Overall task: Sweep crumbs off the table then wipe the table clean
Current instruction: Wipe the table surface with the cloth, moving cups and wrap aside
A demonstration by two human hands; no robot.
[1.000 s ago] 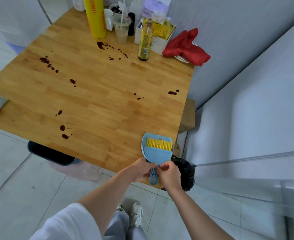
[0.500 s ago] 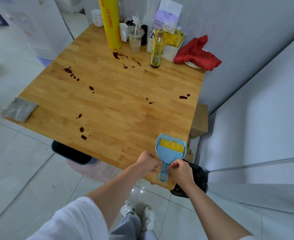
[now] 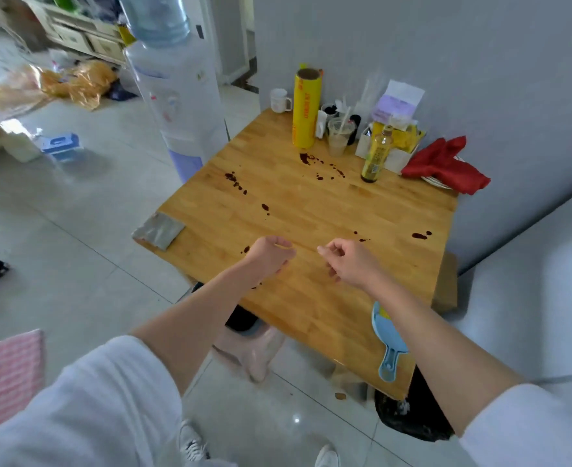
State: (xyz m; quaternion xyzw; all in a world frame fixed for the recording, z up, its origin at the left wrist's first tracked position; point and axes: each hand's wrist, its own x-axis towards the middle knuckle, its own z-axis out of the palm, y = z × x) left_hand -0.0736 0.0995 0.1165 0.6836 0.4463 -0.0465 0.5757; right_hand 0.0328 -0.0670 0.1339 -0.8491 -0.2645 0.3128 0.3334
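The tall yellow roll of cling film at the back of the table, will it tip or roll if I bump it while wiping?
The yellow roll stands upright on a narrow end, so a sideways bump would probably topple it. Being cylindrical, it would likely roll once down. The plastic cup close beside it might get knocked too.

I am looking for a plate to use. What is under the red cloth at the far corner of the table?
Under the red cloth a white plate rim shows at its near edge. The cloth covers the remainder, so anything on the plate is hidden.
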